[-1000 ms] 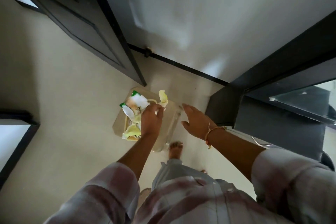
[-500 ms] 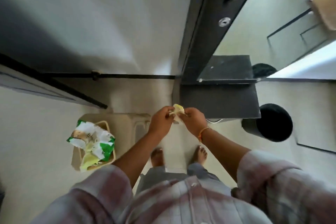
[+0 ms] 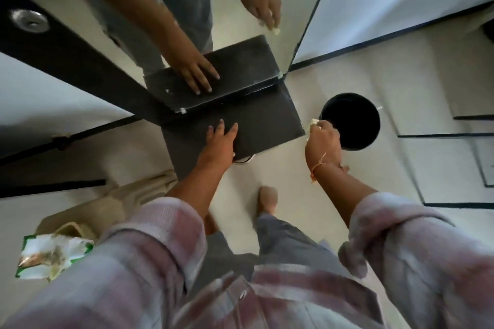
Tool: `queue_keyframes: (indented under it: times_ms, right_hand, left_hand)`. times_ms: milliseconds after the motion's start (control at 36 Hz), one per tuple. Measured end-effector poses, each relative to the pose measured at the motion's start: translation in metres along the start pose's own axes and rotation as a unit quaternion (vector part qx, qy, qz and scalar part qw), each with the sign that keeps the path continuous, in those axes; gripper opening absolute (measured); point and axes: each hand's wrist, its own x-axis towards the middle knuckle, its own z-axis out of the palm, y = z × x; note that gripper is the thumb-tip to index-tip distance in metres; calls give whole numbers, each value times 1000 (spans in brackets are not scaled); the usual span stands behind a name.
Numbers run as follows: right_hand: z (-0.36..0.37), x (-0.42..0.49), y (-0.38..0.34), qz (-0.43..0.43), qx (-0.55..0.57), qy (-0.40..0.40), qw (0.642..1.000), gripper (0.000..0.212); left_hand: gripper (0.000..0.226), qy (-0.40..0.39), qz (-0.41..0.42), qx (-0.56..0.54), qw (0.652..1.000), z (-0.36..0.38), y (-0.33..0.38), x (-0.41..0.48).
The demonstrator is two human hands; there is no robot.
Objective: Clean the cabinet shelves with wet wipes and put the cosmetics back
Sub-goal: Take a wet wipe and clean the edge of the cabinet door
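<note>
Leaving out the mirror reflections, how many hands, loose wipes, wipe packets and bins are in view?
Hands: 2, the left hand flat on the shelf, the right hand pinching the wipe
Loose wipes: 1
Wipe packets: 1, the wipe packet at lower left
Bins: 1, the black bin on the floor
Total: 5

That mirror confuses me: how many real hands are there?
2. The left hand rests flat on the dark shelf; the right hand pinches a wipe by the black bin. The others are reflections.
</note>
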Motion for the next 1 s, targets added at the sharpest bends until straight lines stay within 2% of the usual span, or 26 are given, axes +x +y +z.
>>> queue_keyframes:
  times_ms: [167, 278, 417, 556, 611, 694, 778, 889, 1000]
  right_hand:
    - [27, 3, -5, -10, 38, -63, 997, 34]
    - [33, 0, -7, -35, 31, -32, 998, 47]
    - [30, 19, 12, -35, 19, -33, 999, 29]
    - [29, 27, 8, -138, 3, -41, 990, 26]
    - [35, 25, 0, -174, -29, -47, 983, 28]
    - [42, 20, -13, -233, -137, -33, 962, 52]
    - [43, 29, -25, -253, -206, -5, 945, 46]
    - [46, 61, -43, -217, -116, -3, 969, 46]
    - [43, 85, -64, -157, 20, -33, 987, 61]
  left_hand:
    - [87, -30, -31, 100, 994, 7, 2, 15]
    - [85, -54, -34, 129, 990, 4, 5, 21]
    - [86, -65, -35, 147, 986, 3, 5, 25]
    - [86, -70, -32, 139, 987, 5, 1, 27]
    - [87, -74, -32, 136, 987, 4, 1, 27]
    - [85, -75, -34, 132, 988, 4, 1, 27]
    - [84, -77, -35, 131, 988, 5, 0, 28]
    - [85, -85, -34, 137, 986, 6, -2, 30]
    - [87, -84, -28, 148, 985, 7, -4, 31]
